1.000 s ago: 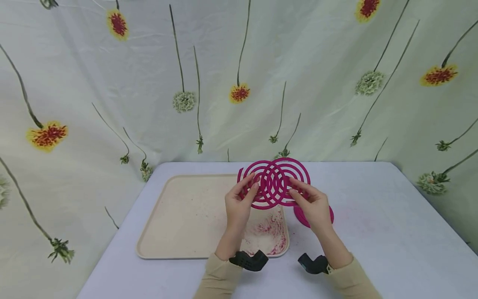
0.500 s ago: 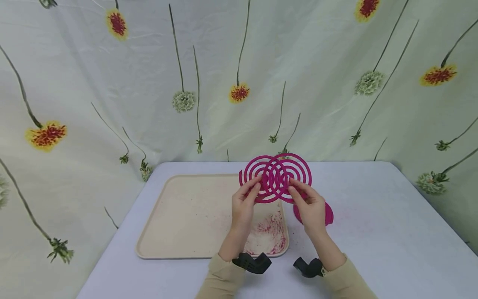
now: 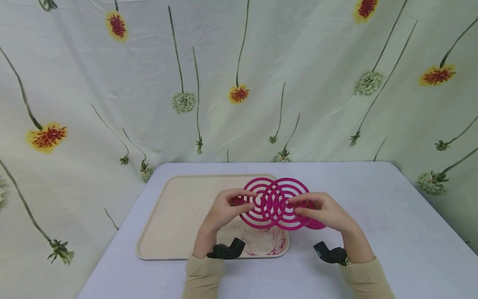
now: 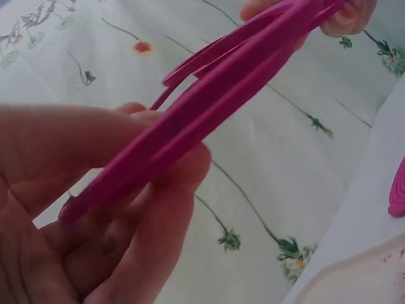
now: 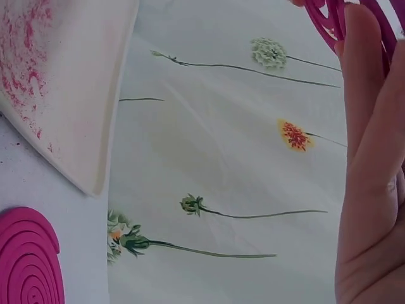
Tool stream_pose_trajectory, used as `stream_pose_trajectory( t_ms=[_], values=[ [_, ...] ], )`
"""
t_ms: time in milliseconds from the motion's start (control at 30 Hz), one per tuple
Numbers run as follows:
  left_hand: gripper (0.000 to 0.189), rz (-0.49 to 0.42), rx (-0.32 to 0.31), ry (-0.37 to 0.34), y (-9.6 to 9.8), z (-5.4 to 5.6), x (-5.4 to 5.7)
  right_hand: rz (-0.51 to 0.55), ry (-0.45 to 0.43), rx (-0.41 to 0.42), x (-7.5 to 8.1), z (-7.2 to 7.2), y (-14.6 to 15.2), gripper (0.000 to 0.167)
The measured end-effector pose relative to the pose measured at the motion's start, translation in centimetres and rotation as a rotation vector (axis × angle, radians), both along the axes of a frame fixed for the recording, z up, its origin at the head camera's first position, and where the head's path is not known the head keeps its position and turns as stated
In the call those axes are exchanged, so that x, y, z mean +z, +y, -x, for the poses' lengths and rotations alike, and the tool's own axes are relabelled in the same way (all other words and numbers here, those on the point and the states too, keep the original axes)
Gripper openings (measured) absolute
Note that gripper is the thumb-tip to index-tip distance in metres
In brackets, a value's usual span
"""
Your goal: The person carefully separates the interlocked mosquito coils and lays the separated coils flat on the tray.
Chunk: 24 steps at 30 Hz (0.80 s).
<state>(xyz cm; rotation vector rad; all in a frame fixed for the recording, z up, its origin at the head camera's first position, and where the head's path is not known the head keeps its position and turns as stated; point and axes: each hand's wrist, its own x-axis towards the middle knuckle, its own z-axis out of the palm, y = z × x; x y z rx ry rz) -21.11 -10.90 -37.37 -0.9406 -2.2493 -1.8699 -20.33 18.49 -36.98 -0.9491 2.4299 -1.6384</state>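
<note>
Two magenta mosquito coils overlap side by side in the air in the head view. My left hand (image 3: 218, 211) pinches the left mosquito coil (image 3: 260, 227) near its middle, between thumb and fingers. With thumb and fingertips, my right hand (image 3: 330, 211) pinches the right mosquito coil (image 3: 289, 228). Seen edge-on in the left wrist view, the coils (image 4: 190, 123) form a thin slanted band, slightly fanned apart at the upper part. Only a corner of them shows in the right wrist view, behind the fingers.
A beige tray (image 3: 183, 220) lies on the white table, with magenta crumbs in its near right corner. Further magenta coils (image 5: 28, 259) lie on the table right of the tray, partly hidden behind the right hand. A flowered cloth (image 3: 328, 83) hangs behind.
Both hands have come down and spread at the wrists, bringing the two coils lower, in front of the tray's right side. The coils still overlap.
</note>
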Motion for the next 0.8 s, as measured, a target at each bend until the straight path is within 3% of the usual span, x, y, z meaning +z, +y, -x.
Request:
stream_pose_trajectory(
  t_ms=[167, 267, 400, 533, 700, 800],
  values=[
    [0.027, 0.047, -0.104, -0.02, -0.4, -0.1, 0.2, 0.021, -0.026, 0.116, 0.1, -0.1, 0.5, 0.035],
    [0.026, 0.064, -0.074, -0.048, 0.0, -0.5, 0.7, 0.022, -0.029, 0.115, 0.2, -0.2, 0.5, 0.034],
    [0.024, 0.03, 0.022, -0.069, 0.7, -0.5, 0.7, 0.015, -0.012, 0.006, 0.4, -0.2, 0.1, 0.035],
    [0.024, -0.076, 0.144, -0.069, 1.4, -0.2, 0.1, 0.074, -0.02, -0.126, 0.4, -0.3, -0.5, 0.04],
    [0.024, -0.298, 0.337, -0.057, 3.6, -0.1, -0.1, 0.283, -0.02, -0.314, -0.1, -0.4, -2.2, 0.041],
    [0.025, -0.406, 0.394, -0.026, 5.4, -0.2, -0.5, 0.422, -0.022, -0.421, -0.4, -0.5, -3.5, 0.041]
  ],
)
